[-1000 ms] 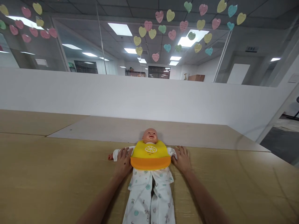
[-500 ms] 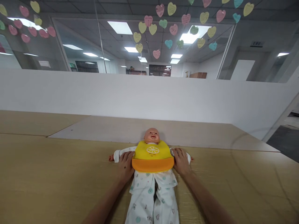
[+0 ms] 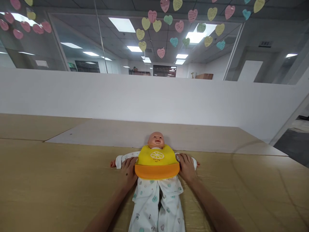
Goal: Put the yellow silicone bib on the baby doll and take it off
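Our left hand (image 3: 129, 170) and right hand (image 3: 187, 166) rest on the doll (image 3: 153, 188)'s sleeves (image 3: 130, 155) beside the bib (image 3: 156, 163), can't tell if we're pinching anything, and with its head toward the tabletop (image 3: 60, 187)'s far edge, an uneven tug could probably skew the bib

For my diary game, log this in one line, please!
left hand: beside bib; right hand: beside bib; bib: on doll; doll: face-up on table

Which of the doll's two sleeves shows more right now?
The sleeve on the person's left: a long stretch shows beyond the left hand, while the right hand covers much of the other sleeve, leaving smaller patches visible.
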The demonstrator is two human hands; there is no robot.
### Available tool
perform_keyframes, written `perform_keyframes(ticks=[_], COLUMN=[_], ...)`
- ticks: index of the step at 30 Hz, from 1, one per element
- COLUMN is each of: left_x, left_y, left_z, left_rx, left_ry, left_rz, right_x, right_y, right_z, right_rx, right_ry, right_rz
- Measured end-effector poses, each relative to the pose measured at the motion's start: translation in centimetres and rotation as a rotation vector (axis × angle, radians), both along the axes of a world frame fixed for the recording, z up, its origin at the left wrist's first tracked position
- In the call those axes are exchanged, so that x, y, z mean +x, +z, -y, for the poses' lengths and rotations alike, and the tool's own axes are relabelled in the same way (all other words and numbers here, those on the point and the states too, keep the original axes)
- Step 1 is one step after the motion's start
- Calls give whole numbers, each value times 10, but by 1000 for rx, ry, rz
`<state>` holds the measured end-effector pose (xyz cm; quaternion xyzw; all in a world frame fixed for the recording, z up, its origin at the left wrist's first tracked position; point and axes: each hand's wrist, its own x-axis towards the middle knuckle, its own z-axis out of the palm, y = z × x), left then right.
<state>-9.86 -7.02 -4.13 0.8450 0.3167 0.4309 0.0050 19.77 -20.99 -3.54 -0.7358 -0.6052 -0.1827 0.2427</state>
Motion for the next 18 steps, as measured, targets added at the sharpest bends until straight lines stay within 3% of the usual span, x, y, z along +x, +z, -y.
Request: perform_keyframes(ticks=[10,18], left_x=[-3,-5], left_y=[10,11], left_z=[6,6], left_rx=[37,56], left_ry=[-19,-41], left_rz=[66,129], right_x=[0,-7], right_y=[0,6], right_z=[1,4], right_rx=[52,208], right_ry=[46,255], right_rz=[-8,-14])
